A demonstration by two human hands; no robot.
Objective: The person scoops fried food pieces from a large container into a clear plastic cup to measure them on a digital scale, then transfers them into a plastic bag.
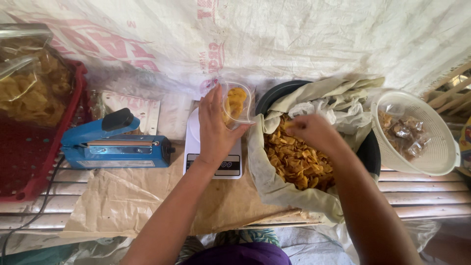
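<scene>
Two hands at work, one view from above.

Left hand (pixel 214 128) over one white scale (pixel 212 147), fingers curled round one clear bag (pixel 237 104), gripping its left side and keeping it upright on the scale platform. Inside the bag, a few yellow chips (pixel 236 100); exact count too small to tell.

Right hand (pixel 314 132) just right of the bag, down inside one dark bowl (pixel 374 147) lined with crumpled paper (pixel 274 184). Fingers bunched together, pinching at chips from the heap (pixel 297 164); whether any chip sits between the fingertips, cannot tell. Heap far too many to count, filling the lower half of the lining.

Right of the bowl, touching its edge or nearly so: one white colander (pixel 431 147) holding a small pile of clear wrapped packets (pixel 405 132), number unclear.

Left of the scale, just beside it: one blue sealer (pixel 115 145) with black handle, cord trailing off to the lower left. Further left, one red crate (pixel 29 167) bearing one large clear sack of chips (pixel 29 83).

Underneath everything, slatted bench (pixel 422 196) with one sheet of brown paper (pixel 122 201) spread below sealer and scale. Behind, white woven sheeting (pixel 304 39) as a backdrop.
</scene>
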